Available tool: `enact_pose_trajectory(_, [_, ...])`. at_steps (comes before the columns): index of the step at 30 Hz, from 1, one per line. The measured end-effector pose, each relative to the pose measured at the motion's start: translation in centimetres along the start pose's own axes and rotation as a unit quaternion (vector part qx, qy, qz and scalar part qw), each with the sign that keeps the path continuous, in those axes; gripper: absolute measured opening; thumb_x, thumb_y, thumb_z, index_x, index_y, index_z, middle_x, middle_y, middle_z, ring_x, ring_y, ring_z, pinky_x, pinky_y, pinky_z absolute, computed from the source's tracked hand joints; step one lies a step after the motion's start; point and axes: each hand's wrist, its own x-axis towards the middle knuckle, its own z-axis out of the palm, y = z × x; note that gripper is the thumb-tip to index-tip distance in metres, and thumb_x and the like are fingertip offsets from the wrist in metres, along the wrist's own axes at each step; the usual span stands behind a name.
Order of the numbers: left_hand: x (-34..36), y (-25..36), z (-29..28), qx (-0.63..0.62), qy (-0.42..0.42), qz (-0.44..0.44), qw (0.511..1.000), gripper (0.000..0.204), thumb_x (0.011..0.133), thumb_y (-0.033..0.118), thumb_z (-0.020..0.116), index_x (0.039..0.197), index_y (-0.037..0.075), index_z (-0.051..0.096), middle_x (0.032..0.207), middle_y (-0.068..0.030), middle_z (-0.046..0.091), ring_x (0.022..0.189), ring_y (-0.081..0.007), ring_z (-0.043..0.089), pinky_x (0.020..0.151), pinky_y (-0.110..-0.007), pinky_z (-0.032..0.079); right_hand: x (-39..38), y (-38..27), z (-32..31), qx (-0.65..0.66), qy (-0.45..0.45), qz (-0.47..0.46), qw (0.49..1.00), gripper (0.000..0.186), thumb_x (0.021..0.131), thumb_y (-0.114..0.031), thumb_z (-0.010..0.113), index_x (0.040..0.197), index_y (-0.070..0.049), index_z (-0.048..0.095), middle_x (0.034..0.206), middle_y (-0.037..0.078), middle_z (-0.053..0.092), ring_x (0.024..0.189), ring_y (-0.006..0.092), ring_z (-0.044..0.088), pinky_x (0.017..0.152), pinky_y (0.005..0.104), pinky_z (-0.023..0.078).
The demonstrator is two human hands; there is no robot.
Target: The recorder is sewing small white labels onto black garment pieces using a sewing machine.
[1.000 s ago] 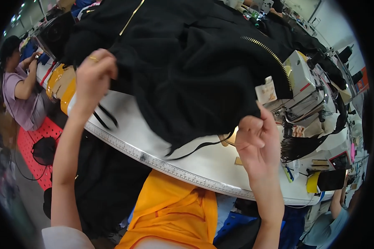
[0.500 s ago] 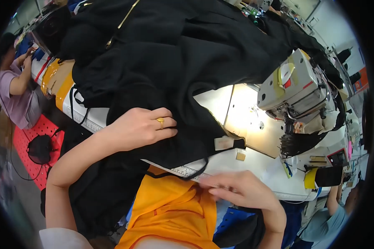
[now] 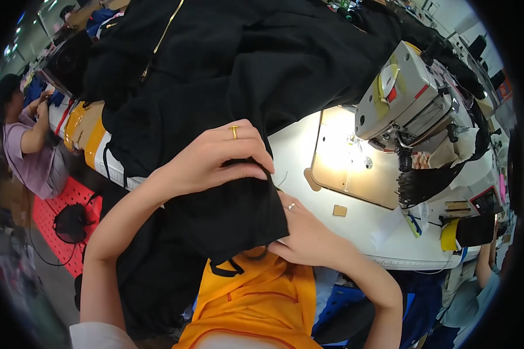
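A large black garment (image 3: 198, 93) spreads over the sewing table, with a gold zip (image 3: 167, 30) on its far part. My left hand (image 3: 218, 157), a gold ring on one finger, pinches a folded edge of it between thumb and fingers. Lower right, my right hand (image 3: 308, 235) grips the same piece near its corner; its fingertips are hidden behind the cloth. A thin black cord (image 3: 226, 270) hangs below that corner over my orange apron (image 3: 250, 294). To the right stands the white sewing machine (image 3: 393, 102), its lamp lighting the plate (image 3: 349, 180) beneath.
A small tan square (image 3: 340, 210) lies on the white tabletop (image 3: 297, 174). Further right are a tweezer-like tool (image 3: 413, 223) and a black-and-yellow object (image 3: 466, 231). A red perforated seat (image 3: 61, 218) stands at left. One person (image 3: 32, 134) works at far left, another at far right.
My right hand has moved up and left from the table edge and taken hold of the black garment. My left hand now pinches a raised fold. The pale label and cloth end have left the tabletop.
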Motion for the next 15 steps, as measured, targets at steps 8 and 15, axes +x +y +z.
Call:
enact_pose_trajectory(8, [1.2,-0.5,0.5,0.096,0.012,0.002,0.995,0.021,0.073,0.014,0.082,0.083,0.007,0.065,0.080,-0.0032,0.063,0.075,-0.0219,0.058,0.073,-0.031,0.046,-2.2,-4.8,-2.5,-0.126,0.121,-0.077,0.982,0.027,0.088,-0.018,0.060,0.112,-0.005,0.065,0.116,0.006,0.063,0.106,0.0180,0.059,0.078,0.0299,0.051])
enact_pose_trajectory(15, [3.1,7.3,-1.1,0.330,0.135,0.082,0.931,0.025,0.067,0.010,0.082,0.084,0.009,0.063,0.071,-0.0019,0.056,0.058,-0.0214,0.051,0.055,-0.034,0.036,5.6,2.3,2.1,-0.357,0.059,0.025,0.932,0.040,0.087,-0.019,0.058,0.125,-0.009,0.060,0.123,0.008,0.062,0.113,0.0209,0.059,0.091,0.0416,0.048])
